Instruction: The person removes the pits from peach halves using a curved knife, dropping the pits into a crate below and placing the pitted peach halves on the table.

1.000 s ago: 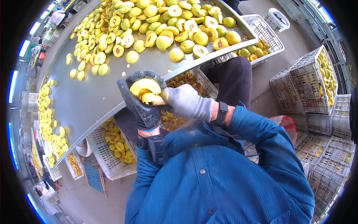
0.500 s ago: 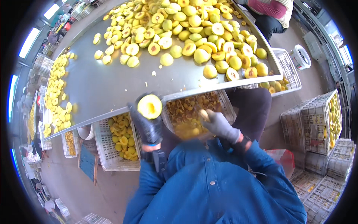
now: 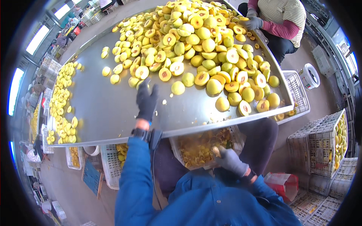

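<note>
- The left hand (image 3: 147, 97) reached, fingers spread, to the near edge of a big heap of peach halves (image 3: 177, 68), apparently left to work.
- The right hand (image 3: 230, 161) pinched a tan handle (image 3: 216, 151).
- Seemingly finished halves (image 3: 60, 103) lined the metal table's (image 3: 113, 101) left end.

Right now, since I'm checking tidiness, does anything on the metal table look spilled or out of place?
Slightly: small pale scraps lie scattered toward the near edge of the metal table, apart from the heaped yellow fruit, so they look like stray bits. Nothing else there stands out.
</note>
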The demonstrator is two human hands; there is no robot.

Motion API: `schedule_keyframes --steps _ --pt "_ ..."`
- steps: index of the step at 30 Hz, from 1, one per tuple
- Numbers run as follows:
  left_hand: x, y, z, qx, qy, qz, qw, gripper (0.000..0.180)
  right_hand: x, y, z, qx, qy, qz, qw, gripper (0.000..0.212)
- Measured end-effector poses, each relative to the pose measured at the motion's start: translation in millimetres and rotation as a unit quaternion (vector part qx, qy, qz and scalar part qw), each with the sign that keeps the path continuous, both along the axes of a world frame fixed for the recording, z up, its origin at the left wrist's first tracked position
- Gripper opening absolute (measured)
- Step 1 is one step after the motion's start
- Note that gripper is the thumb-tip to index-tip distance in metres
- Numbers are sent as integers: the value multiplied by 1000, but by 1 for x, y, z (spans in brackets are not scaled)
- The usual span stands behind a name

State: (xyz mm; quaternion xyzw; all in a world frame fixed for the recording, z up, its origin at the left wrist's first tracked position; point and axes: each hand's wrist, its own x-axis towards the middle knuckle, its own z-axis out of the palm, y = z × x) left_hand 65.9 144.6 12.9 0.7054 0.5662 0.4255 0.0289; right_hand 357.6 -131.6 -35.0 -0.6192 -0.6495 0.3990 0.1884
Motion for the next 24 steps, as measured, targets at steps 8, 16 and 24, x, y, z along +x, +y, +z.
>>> schedule_keyframes --steps 8,16,24 --pt "41 81 -46 -26 203 52 977 77 3 1 12 -18 18 -22 999 24" --pt "59 -63 52 -100 182 -287 935 90 -22 87 94 11 387 -209 898 29" --pt "77 -147 86 -135 -115 -366 913 75 -50 70 139 -125 604 -229 753 34"
